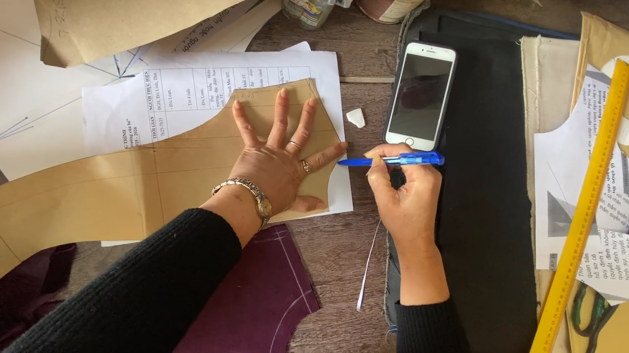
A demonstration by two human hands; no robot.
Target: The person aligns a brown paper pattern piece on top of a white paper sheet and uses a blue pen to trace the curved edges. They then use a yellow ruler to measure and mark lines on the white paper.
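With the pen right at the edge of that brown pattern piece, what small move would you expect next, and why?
Probably drawing the blue pen along the curved edge of the brown paper pattern. The left hand lies flat with fingers spread, pinning the pattern on the white sheet, and the right hand holds the pen tip at that edge.

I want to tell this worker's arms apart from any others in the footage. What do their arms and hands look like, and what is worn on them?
Both arms are covered by long black knitted sleeves that end near the wrists. The left hand has a gold-coloured metal wristwatch at the wrist and rings on two fingers. The right hand is bare, with no ring or watch showing.
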